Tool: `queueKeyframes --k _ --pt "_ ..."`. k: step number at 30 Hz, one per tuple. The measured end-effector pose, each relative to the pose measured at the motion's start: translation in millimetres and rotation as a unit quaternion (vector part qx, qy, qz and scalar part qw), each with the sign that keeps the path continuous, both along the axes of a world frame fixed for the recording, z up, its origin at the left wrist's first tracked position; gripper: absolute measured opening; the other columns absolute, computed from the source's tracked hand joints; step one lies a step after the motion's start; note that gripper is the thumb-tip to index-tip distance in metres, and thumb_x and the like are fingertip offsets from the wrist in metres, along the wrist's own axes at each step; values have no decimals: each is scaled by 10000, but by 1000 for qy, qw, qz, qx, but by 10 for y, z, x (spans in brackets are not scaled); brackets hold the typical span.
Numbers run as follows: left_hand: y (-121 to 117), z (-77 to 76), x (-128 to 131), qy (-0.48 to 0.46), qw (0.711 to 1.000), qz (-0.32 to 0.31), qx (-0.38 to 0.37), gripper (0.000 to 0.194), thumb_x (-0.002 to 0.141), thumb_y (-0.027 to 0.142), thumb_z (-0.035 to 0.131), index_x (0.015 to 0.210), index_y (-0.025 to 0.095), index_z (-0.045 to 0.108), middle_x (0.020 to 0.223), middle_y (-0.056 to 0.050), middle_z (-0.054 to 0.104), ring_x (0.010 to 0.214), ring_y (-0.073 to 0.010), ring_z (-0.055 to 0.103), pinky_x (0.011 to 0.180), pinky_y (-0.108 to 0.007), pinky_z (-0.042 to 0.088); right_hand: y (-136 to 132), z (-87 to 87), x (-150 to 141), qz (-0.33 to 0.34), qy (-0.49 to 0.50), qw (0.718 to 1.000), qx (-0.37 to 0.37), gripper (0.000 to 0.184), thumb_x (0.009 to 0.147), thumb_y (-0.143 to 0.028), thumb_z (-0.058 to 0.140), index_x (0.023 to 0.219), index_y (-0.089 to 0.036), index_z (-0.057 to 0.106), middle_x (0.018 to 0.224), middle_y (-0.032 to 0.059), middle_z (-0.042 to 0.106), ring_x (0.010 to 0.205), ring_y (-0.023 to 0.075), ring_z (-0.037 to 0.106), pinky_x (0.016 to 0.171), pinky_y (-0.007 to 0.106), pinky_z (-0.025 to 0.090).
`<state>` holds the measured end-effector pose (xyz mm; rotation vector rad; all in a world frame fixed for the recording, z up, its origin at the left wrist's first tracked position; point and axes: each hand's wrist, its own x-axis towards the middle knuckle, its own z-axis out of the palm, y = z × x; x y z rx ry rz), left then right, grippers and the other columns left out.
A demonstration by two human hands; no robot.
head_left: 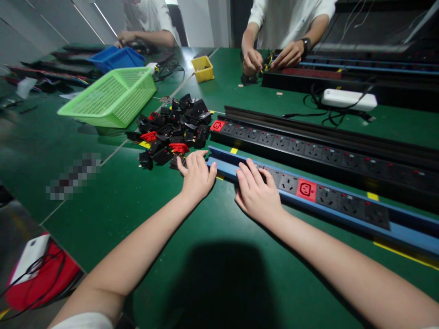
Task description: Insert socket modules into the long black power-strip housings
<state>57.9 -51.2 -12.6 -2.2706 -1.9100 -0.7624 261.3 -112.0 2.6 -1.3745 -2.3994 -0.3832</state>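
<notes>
A blue power strip housing (308, 201) lies slantwise on the green table. Black sockets and one red socket (306, 189) sit in its channel; its left stretch is an open trough. My right hand (259, 189) is closed over the strip, fingers across the top and thumb at the near side, hiding some sockets. By the strip's left end, my left hand (197, 178) has its fingers spread. Its fingertips reach a dark socket piece (178, 162) at the edge of a heap of black and red socket modules (174, 125); no firm grip on it shows.
Behind lies a black power strip (308, 153) with a row of sockets. A green basket (109, 96), a blue bin (116, 58) and a yellow box (202, 69) stand farther back. Across the table, a co-worker's hands (288, 55) handle small wired parts near a white power strip (350, 99).
</notes>
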Motion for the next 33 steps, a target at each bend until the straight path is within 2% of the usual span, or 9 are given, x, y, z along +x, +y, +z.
queueKeyframes --k 5,6,10,12,19,23,26,29,33 --pt "-1 31 -17 2 999 -53 14 543 1000 425 333 1343 39 503 1337 -251 578 1307 -357 490 1142 -537 324 3 -11 1 4 8 1000 -1 502 950 -249 487 1396 -24 533 1520 195 506 1461 341 383 1104 473 272" --pt "-11 39 -12 6 998 -60 18 544 999 417 336 1350 34 496 1348 -254 572 1319 -355 485 1138 -524 332 4 -13 0 4 11 1000 -1 504 949 -250 491 1397 -23 532 1520 196 506 1461 342 382 1105 475 271" --pt "-62 38 25 24 999 -12 36 525 998 417 369 1387 82 479 1422 -236 545 1429 -383 391 1197 -659 65 9 -17 -4 5 15 1000 2 501 952 -248 487 1397 -22 532 1514 199 511 1462 345 381 1102 482 273" --pt "-72 21 32 22 1000 8 21 535 999 435 368 1394 91 478 1429 -240 541 1437 -398 378 1174 -701 14 8 -15 -4 5 15 1000 3 496 951 -243 489 1391 -20 535 1513 200 512 1462 345 380 1097 483 278" --pt "-33 7 -6 10 1000 -23 10 584 989 452 355 1380 38 485 1388 -272 549 1362 -390 448 1127 -555 276 1 -14 1 2 4 1000 -8 496 961 -263 476 1397 -32 524 1525 189 502 1473 343 359 1099 482 281" --pt "-24 46 -33 -43 998 -35 18 506 989 432 365 1348 108 513 1367 -208 576 1354 -344 458 1139 -510 256 -3 -13 9 2 -1 1000 -12 505 964 -269 469 1405 -26 511 1528 185 499 1481 346 341 1105 483 282" --pt "28 86 -90 -135 991 9 16 402 987 330 316 1248 182 584 1284 -132 634 1259 -292 525 1106 -496 288 -2 -17 14 4 1 1000 -13 507 966 -271 466 1407 -26 508 1531 188 495 1480 348 340 1105 485 282" --pt "115 123 -161 -196 979 59 -13 275 902 296 467 1093 226 650 1167 -73 691 1162 -276 570 1081 -490 327 2 -27 15 5 7 1000 -16 512 961 -270 476 1413 -29 502 1533 195 490 1483 350 333 1106 488 281" --pt "208 118 -223 -216 975 24 -51 199 877 263 503 1014 239 646 1174 -29 707 1203 -277 558 1130 -518 296 1 -27 15 8 11 1000 -20 526 957 -277 483 1419 -25 494 1536 198 484 1487 356 321 1109 494 285"
